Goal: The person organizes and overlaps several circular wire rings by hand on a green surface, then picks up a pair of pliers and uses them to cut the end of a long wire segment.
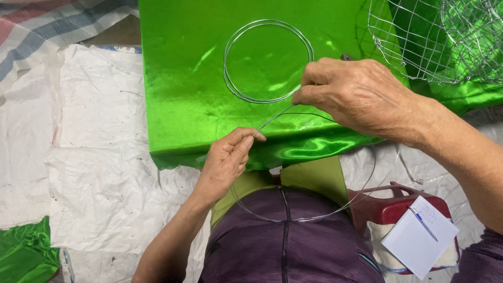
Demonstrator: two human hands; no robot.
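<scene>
Left hand (226,162) pinching thin wire (272,119) between thumb and forefinger over the green satin cloth (183,89), wire coil (268,61) lying on it, right hand (356,94) fingers pressed together on the coil's edge, dark tool mostly hidden behind them, wire mesh basket (435,42) cut off top right, white notepad (419,236) with blue pen (423,223) on red stool (390,207).

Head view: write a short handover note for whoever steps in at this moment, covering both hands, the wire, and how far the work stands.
Left hand: pinches the thin wire near its end, over the front edge of the green satin cloth.
Right hand: grip closed on the wire at the coiled ring lying on the cloth.
Wire: several turns coiled into the ring; one long loose loop runs down across the lap.
Nearby: wire mesh frame top right; notepad with pen on red stool.
Done: ring partly wound. Left: the loose loop is not yet wound in.
</scene>
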